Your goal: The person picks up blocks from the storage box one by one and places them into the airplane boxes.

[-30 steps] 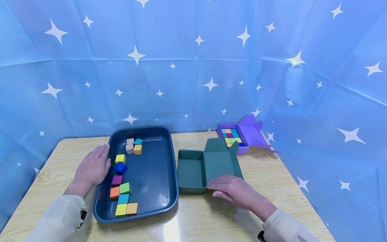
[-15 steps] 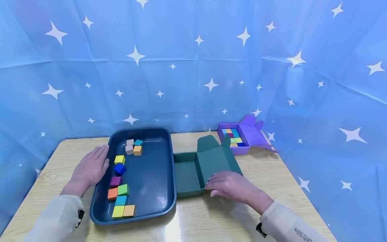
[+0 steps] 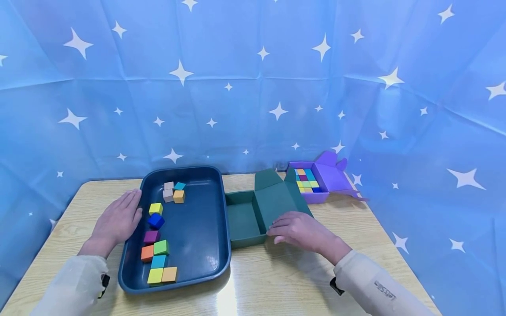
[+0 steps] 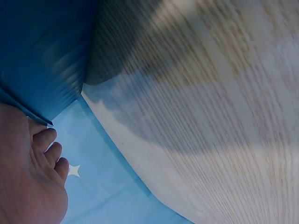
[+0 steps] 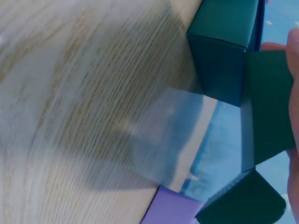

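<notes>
My left hand [image 3: 118, 219] rests with straight fingers along the left rim of a dark blue tray [image 3: 201, 224]. Several coloured wooden cubes lie in that tray, among them a blue cube [image 3: 156, 221] and a purple cube [image 3: 152, 237]. Right beside the tray's right wall is a small green cardboard box [image 3: 243, 219], its inside bare and its lid [image 3: 272, 199] folded out to the right. At the lid's near edge, my right hand [image 3: 298, 230] grips the box; in the right wrist view a fingertip shows behind the green card [image 5: 268, 102].
A purple box [image 3: 316, 198] with several cubes packed inside stands at the back right, its lid [image 3: 332, 177] spread open. All of it is on a wooden table [image 3: 272, 285], with a blue star-patterned curtain [image 3: 237, 101] behind.
The green box has shifted left against the tray, then slightly away from the person, together with my right hand. The tray has slid slightly left; my left hand stays at its rim.
</notes>
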Motion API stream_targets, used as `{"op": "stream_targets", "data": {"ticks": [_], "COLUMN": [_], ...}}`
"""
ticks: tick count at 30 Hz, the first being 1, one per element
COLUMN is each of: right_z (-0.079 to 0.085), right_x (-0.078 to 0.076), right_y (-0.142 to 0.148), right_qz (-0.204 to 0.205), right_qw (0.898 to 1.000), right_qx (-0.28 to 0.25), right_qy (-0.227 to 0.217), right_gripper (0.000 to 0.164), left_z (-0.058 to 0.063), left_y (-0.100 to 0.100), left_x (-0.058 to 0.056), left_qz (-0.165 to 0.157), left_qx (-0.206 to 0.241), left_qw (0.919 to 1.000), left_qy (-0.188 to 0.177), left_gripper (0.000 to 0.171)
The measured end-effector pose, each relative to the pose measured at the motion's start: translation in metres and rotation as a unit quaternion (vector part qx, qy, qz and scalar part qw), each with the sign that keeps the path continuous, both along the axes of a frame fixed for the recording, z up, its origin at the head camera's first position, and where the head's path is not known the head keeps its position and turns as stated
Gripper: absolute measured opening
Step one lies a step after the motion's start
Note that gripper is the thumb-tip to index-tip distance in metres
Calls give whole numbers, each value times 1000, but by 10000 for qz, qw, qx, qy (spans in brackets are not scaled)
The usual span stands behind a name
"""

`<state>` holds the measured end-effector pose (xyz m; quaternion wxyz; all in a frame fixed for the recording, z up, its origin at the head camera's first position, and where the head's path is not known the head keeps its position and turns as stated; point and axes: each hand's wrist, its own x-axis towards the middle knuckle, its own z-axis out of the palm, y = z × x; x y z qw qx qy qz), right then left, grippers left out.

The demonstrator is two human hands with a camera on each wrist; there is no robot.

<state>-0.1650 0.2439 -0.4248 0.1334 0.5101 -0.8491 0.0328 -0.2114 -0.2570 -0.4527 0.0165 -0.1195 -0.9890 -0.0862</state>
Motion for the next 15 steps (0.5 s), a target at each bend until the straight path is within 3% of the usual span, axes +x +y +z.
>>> {"op": "stream_targets", "data": {"ticks": [15], "right_z": [-10], "right_x": [-3], "right_y": [0], "right_qz": [137], "right_qw": [9983], "right_qx": [-447], "right_qy": [342], "right_gripper": [32], "left_z": [-2], "left_y": [2], "left_x": [0], "left_qz": [83], "left_qx": [-11], "left_qw": [9999], "left_qy": [65], "left_gripper": [65]}}
